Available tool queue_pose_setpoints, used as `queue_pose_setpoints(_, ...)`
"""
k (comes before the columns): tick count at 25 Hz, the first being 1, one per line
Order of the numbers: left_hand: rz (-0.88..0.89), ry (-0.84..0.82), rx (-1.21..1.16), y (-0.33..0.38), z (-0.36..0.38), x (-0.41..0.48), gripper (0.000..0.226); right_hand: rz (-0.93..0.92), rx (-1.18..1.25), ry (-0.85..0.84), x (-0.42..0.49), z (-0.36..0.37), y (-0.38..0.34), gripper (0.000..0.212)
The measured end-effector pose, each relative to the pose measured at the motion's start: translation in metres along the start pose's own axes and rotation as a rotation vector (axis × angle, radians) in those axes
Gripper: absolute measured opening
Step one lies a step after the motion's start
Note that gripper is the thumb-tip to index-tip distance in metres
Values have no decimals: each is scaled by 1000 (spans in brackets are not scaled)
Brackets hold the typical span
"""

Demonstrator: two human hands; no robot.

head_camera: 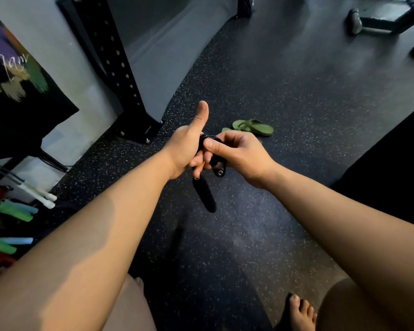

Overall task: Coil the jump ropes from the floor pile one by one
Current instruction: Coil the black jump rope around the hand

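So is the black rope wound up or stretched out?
Wound up: the rope loops round the left hand; the right hand pinches it.

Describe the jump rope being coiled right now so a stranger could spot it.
Over the dark speckled floor at mid-picture, the left hand and right hand meet. The black jump rope is wound round the left hand's fingers, pinched by the right, one handle dangling below. Unlike the green, blue and white handles lying at the left edge, it is all black.

Gym corner with black speckled rubber floor (296, 103).
Black perforated rack upright (116, 58) is bolted to the floor. Grey wall (172, 51) stands behind it, patterned banner (14, 80) to its left, green sandals (253, 127) to its right.
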State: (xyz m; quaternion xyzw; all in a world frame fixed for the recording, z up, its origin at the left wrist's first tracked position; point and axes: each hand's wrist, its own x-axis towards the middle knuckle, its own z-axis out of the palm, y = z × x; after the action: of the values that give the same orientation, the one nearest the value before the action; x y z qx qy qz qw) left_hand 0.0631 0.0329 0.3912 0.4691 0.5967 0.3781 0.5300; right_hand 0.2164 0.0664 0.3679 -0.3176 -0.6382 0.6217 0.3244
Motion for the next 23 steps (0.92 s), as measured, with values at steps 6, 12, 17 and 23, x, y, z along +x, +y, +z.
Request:
queue_pose_setpoints(6, 53, 115, 58, -1, 4, 5, 88, 4, -38, 28, 0, 0, 2, 23)
queue_pose_setpoints(12, 82, 170, 128, 0, 7, 10, 92, 16, -66, 74, 1, -3, 3, 31)
queue_pose_setpoints(17, 112, 238, 168, 9, 8, 10, 86, -14, -112, 117, 3, -2, 0, 34)
queue_pose_setpoints(23, 199, 471, 243, 20, -12, 12, 95, -35, -172, 126, -3, 15, -11, 45)
